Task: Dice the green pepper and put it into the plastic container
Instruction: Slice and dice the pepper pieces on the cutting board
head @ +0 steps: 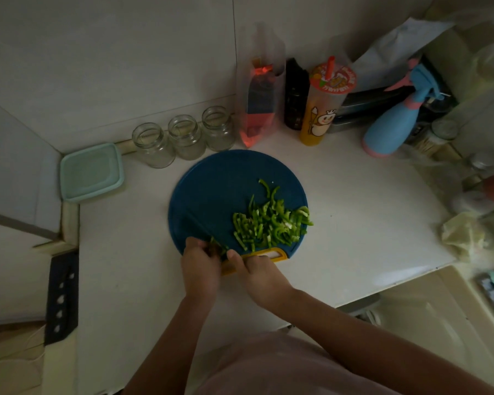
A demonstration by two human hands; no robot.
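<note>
A round blue cutting board (pixel 211 189) with a yellow handle lies on the white counter. A heap of green pepper strips (pixel 268 223) covers its right half. At the board's near edge my left hand (pixel 200 266) pinches a small bunch of pepper strips (pixel 218 248). My right hand (pixel 257 272) is right beside it, its fingers curled round a knife whose handle is hidden. The dark blade (pixel 200 226) slants up-left over the board. The plastic container (pixel 92 172), pale teal and with its lid on, sits in the far left corner of the counter.
Three empty glass jars (pixel 186 136) stand along the wall behind the board. To their right are a clear bag (pixel 258 109), a dark bottle (pixel 295 95), an orange drink cup (pixel 324 104) and a blue spray bottle (pixel 394 124). A crumpled cloth (pixel 465 235) lies at the counter's right edge.
</note>
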